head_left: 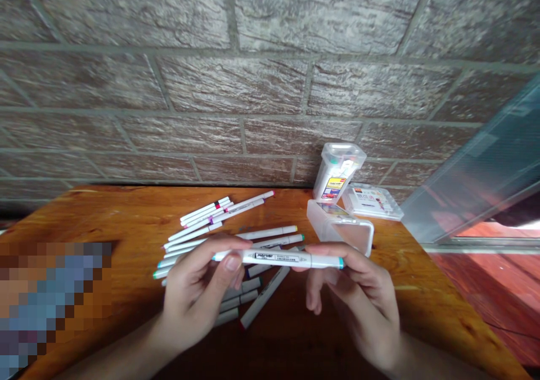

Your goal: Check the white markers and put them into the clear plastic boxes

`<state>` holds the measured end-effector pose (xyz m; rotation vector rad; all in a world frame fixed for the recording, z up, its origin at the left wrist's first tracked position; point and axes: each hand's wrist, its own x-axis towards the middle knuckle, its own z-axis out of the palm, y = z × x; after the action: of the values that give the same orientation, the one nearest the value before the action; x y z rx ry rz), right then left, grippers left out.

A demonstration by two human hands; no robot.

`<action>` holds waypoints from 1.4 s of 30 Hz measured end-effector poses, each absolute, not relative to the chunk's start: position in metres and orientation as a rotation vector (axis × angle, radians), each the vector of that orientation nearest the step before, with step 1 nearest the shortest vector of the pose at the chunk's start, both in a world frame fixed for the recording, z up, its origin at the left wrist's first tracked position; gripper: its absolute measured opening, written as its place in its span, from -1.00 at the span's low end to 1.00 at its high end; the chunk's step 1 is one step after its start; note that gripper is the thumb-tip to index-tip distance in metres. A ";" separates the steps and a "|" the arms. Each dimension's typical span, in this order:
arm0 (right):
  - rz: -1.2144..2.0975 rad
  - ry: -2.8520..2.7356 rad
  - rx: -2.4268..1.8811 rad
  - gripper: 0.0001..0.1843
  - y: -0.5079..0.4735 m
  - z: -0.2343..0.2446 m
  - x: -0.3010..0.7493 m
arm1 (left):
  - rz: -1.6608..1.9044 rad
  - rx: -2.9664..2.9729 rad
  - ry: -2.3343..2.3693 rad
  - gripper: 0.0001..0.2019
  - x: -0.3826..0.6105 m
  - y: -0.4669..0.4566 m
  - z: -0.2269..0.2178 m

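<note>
A white marker (276,257) with teal ends lies level across my two hands, its printed label facing me. My left hand (200,290) pinches its left end between thumb and fingers. At the other end, my right hand (363,295) has its fingers closed on the barrel near the teal tip. Below and behind the hands, several white markers (242,208) with coloured ends are spread over the wooden table (139,217). Some of them are partly covered by my left hand.
Behind my right hand, an open clear plastic case (324,222) lies on its side. A clear marker container (337,171) stands against the brick wall (274,81), beside a flat white box (373,201). A pixelated patch covers the lower left.
</note>
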<state>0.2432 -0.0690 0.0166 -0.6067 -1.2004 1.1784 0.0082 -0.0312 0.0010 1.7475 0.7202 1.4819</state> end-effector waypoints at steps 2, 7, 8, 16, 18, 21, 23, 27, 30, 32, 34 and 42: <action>1.188 -1.192 -0.605 -0.75 -0.069 0.017 0.243 | 1.472 1.754 0.726 -0.75 0.008 -0.031 0.001; 1.176 -1.200 -0.605 -0.74 -0.069 0.018 0.243 | 1.466 1.746 0.726 -0.74 0.006 -0.031 -0.001; 1.171 -1.206 -0.607 -0.74 -0.069 0.018 0.243 | 1.469 1.743 0.723 -0.74 0.006 -0.032 -0.001; 1.162 -1.242 -0.608 -0.72 -0.069 0.013 0.245 | 1.463 1.750 0.730 -0.74 0.006 -0.032 0.000; 1.168 -1.246 -0.601 -0.71 -0.070 0.013 0.246 | 1.464 1.755 0.723 -0.74 0.006 -0.032 0.000; 1.176 -1.238 -0.593 -0.71 -0.070 0.013 0.246 | 1.461 1.763 0.722 -0.74 0.006 -0.031 -0.001; 1.183 -1.227 -0.591 -0.72 -0.069 0.013 0.246 | 1.460 1.769 0.719 -0.74 0.006 -0.030 -0.001; 1.196 -1.219 -0.587 -0.73 -0.068 0.013 0.244 | 1.461 1.777 0.713 -0.73 0.007 -0.030 -0.002; 1.191 -1.222 -0.592 -0.73 -0.069 0.013 0.244 | 1.458 1.778 0.714 -0.73 0.006 -0.030 -0.002; 1.183 -1.235 -0.598 -0.73 -0.069 0.013 0.245 | 1.453 1.777 0.716 -0.73 0.006 -0.030 -0.003; 1.176 -1.247 -0.604 -0.73 -0.069 0.012 0.246 | 1.447 1.777 0.722 -0.73 0.005 -0.030 -0.003; 1.108 -1.294 -0.666 -0.74 -0.070 0.018 0.242 | 1.452 1.768 0.719 -0.75 0.005 -0.031 -0.003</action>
<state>0.2422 -0.0701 0.0183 -0.6659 -1.2939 1.1078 0.0048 -0.0311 -0.0031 1.7676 0.7194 1.4522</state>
